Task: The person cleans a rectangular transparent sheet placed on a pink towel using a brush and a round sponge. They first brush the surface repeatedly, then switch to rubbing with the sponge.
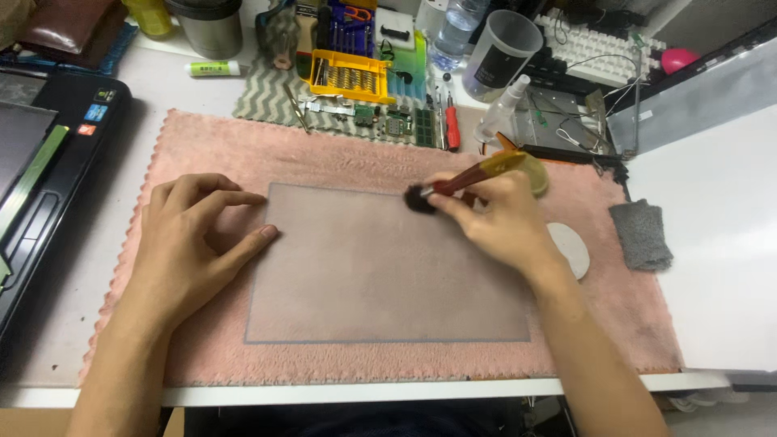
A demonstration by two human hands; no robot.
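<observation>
Counter [728, 243] fills our view, white where it shows bare on the right. Over most of it we see a pink towel [615, 324] spread flat, its scalloped edge running down the left side. On the middle of the towel lies a thin clear sheet [364, 283], a rectangle with the pink showing through it.

At the far left a black machine [48, 162] sits partly off the towel. Along the far edge we see a clutter of small gear: a clear cup [502, 48], a yellow tray [350, 74] of springs, a white keyboard [599, 48], a spray bottle [502, 109] and a red screwdriver [452, 129].

Our left hand [190, 243] rests palm down on the towel at the sheet's left edge, fingers [243, 198] spread loosely, the forefinger and thumb tips touching the sheet's far-left corner area; it grips nothing.

Our right hand [502, 222] lies over the sheet's far-right part, fingers pinched narrow round a brush [469, 176]. The brush has a red and yellow handle pointing far and right, and its dark bristle head touches the sheet near its far edge.

To the right of that hand we see a grey cloth [641, 235] on the towel and, just beside the wrist, a white disc [571, 247].
</observation>
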